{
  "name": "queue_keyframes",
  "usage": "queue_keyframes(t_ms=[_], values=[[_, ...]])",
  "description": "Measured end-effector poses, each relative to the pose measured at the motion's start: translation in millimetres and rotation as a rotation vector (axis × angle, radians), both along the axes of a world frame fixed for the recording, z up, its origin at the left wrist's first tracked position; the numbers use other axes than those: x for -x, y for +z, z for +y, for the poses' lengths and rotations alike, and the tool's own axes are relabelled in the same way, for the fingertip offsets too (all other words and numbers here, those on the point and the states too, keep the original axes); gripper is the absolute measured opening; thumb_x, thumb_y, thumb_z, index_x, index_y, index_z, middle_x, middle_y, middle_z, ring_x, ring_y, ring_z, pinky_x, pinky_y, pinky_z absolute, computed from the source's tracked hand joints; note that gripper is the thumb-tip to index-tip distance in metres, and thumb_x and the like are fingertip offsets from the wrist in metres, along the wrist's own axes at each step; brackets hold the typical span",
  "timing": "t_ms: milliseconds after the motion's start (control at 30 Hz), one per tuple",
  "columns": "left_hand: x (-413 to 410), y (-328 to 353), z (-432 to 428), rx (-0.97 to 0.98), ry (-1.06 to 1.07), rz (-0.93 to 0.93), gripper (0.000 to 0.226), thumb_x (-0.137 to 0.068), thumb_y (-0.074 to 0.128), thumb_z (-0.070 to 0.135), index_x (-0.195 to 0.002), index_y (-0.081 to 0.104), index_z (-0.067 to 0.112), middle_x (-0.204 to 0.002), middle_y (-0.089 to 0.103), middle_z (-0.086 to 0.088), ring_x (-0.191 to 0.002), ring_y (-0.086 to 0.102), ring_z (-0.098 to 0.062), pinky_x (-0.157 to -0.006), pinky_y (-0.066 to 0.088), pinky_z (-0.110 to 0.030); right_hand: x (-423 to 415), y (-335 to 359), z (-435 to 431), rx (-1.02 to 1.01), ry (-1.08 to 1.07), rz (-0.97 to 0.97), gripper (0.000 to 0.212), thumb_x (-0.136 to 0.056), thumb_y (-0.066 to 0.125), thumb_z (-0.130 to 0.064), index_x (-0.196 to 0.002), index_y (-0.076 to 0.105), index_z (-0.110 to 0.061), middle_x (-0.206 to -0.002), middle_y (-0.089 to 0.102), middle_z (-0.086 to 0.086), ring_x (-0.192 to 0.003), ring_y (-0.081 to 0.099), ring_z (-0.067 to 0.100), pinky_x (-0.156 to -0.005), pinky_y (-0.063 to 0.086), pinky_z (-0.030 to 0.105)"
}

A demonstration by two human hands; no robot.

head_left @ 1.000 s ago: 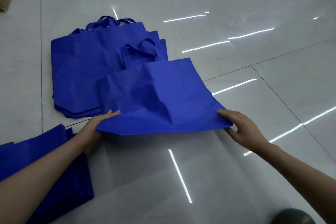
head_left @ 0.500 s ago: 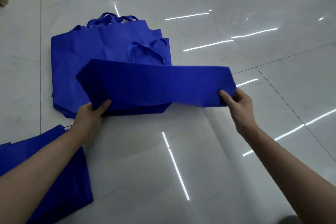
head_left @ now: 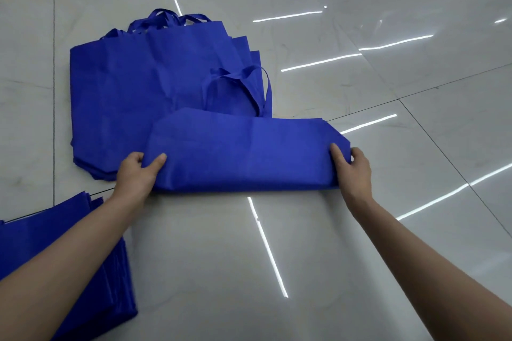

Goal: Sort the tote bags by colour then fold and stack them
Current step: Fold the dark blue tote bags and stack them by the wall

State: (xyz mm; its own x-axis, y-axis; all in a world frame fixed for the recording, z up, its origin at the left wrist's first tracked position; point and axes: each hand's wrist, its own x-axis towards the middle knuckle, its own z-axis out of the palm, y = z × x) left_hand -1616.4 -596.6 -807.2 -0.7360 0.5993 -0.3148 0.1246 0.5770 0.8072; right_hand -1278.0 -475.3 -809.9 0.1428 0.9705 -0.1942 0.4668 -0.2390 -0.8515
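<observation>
The left hand (head_left: 138, 171) and right hand (head_left: 353, 169) each pinched an end of the folded blue tote bag (head_left: 243, 155). It lay on the floor (head_left: 360, 230), overlapping the unfolded pile (head_left: 138, 91).

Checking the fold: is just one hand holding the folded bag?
No, the left hand and right hand each grip the folded bag.

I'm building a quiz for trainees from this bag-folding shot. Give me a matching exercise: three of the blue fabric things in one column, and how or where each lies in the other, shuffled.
Things
1. folded blue fabric tote bag
2. flat pile of unfolded blue tote bags with loop handles
3. stack of blue fabric bags at the lower left

States
A. partly hidden beneath the left forearm
B. gripped at its ends by the left hand and right hand
C. farthest from the person, handles pointing away

Pairs: 1-B, 2-C, 3-A
</observation>
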Motion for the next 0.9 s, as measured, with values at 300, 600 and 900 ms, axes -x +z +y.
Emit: queue_keyframes(t_ms=[300,600,900], values=[[-25,-2,-13,-0.020,0.206,-0.039,0.017,-0.093,0.048,0.024,-0.102,0.043,0.010,-0.092,0.049,0.001,-0.086,0.044,-0.020,-0.068,0.033,-0.030,-4,-6,-16,-0.029,0.029,0.071,0.028,-0.100,0.043,-0.030,-0.082,0.054,-0.011,-0.071,0.051,-0.003,-0.061,0.044,0.006,-0.056,0.035,0.019],[-42,-1,-7,0.047,-0.235,0.712,0.051,-0.089,0.059,0.029,-0.129,0.042,0.002,-0.142,0.034,-0.021,-0.129,0.034,-0.037,-0.106,0.025,-0.053,15,-9,-5,0.113,-0.003,-0.637,0.031,-0.099,0.035,-0.040,-0.096,0.045,-0.010,-0.084,0.055,0.006,-0.073,0.050,0.027,-0.066,0.036,0.033],[-95,-13,35,0.069,-0.809,0.827,0.061,-0.092,0.019,0.049,-0.143,0.038,0.020,-0.155,0.022,-0.005,-0.143,0.019,-0.026,-0.112,0.015,-0.048,46,-8,-18,-0.477,0.146,-0.715,0.042,-0.088,0.048,-0.022,-0.124,0.054,-0.003,-0.129,0.051,0.022,-0.112,0.051,0.042,-0.095,0.040,0.048]])
